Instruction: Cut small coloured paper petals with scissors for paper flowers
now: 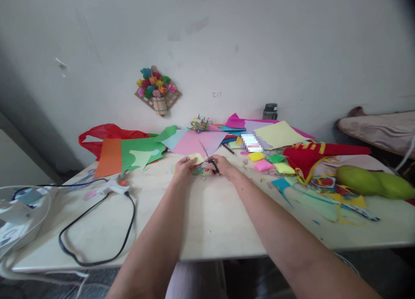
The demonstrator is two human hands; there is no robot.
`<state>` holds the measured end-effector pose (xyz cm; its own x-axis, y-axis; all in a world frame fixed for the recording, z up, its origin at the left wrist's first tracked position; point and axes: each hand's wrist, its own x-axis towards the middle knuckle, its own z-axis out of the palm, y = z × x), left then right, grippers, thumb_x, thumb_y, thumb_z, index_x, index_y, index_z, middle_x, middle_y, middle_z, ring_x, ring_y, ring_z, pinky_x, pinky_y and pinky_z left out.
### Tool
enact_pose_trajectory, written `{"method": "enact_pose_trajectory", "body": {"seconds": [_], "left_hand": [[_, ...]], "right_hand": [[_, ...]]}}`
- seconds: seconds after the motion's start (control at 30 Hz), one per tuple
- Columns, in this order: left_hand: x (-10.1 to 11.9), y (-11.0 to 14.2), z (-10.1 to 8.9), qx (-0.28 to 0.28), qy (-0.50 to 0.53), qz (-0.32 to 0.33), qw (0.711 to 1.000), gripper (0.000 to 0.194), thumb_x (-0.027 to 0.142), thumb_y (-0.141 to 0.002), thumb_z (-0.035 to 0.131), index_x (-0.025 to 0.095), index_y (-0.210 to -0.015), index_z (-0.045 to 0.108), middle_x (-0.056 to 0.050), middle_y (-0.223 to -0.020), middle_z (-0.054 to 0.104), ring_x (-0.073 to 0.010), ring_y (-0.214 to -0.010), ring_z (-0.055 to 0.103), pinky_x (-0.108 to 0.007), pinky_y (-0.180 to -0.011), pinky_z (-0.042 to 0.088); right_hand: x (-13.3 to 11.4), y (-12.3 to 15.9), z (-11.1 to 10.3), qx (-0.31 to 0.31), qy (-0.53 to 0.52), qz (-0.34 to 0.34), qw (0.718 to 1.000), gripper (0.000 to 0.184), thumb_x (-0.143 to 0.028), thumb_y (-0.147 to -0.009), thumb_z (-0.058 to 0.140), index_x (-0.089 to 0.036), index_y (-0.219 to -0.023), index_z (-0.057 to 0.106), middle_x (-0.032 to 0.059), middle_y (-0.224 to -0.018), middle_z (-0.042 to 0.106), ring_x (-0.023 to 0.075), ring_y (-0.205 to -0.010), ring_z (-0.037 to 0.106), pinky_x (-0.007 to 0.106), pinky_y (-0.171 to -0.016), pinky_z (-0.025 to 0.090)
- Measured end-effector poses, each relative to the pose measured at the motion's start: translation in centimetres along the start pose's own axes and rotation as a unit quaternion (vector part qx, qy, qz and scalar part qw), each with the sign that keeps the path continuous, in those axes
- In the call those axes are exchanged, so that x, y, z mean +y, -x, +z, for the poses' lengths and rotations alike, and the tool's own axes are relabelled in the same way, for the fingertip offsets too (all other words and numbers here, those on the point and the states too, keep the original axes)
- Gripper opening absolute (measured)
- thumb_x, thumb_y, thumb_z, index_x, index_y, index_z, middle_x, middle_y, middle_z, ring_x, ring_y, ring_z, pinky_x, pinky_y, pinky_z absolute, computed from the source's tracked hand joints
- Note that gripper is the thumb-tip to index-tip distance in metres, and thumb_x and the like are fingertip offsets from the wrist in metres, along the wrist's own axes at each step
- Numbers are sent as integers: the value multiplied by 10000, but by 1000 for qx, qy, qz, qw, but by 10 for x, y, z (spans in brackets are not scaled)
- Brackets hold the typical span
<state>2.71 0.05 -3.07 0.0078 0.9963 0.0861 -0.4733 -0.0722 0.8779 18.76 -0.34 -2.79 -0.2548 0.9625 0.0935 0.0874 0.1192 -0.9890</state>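
Over the middle of the table, my left hand (183, 166) pinches a small pale yellow paper piece (198, 158) with a rounded edge. My right hand (223, 165) is closed around the black handles of a pair of scissors (213, 164). The thin blades point up and away, beside the right edge of the paper; I cannot tell whether they touch it. Small coloured paper scraps (197, 172) lie beneath both hands. A pink sheet (197, 142) is spread just beyond them.
Left are an orange sheet (108, 157), a green sheet (139, 147) and a black cable (97, 263). Right are a phone-like pixelated rectangle (252, 143), small coloured packets (263, 165), red cloth (300, 158), green fruit-shaped objects (358, 180) and scraps. A dark bottle (270, 111) stands behind.
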Motion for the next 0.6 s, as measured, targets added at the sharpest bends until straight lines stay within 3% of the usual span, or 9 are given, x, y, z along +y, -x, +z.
{"method": "enact_pose_trajectory", "body": {"seconds": [0.17, 0.37, 0.6], "left_hand": [[-5, -1, 0, -36, -32, 4, 999, 321, 199, -480, 786, 128, -528, 477, -25, -602, 608, -118, -552, 587, -296, -615, 514], [-3, 1, 1, -65, -67, -24, 995, 290, 202, -455, 789, 108, -592, 552, -53, -634, 636, -152, -600, 621, -291, -628, 515], [-3, 4, 0, -108, -117, -60, 985, 307, 231, -484, 791, 129, -565, 514, -45, -611, 647, -152, -541, 620, -270, -564, 514]], "right_hand": [[-5, 0, 7, 56, -43, -35, 997, 363, -264, -580, 736, -151, -855, 527, -47, -533, 561, 66, -405, 497, 146, -344, 299], [-9, -2, 3, 111, -71, -42, 990, 344, -241, -554, 703, -160, -828, 512, -77, -512, 511, 61, -386, 472, 165, -366, 344], [-6, -4, -2, 93, -71, -70, 991, 354, -247, -540, 709, -159, -816, 504, -93, -484, 480, 66, -390, 465, 177, -386, 363]]}}
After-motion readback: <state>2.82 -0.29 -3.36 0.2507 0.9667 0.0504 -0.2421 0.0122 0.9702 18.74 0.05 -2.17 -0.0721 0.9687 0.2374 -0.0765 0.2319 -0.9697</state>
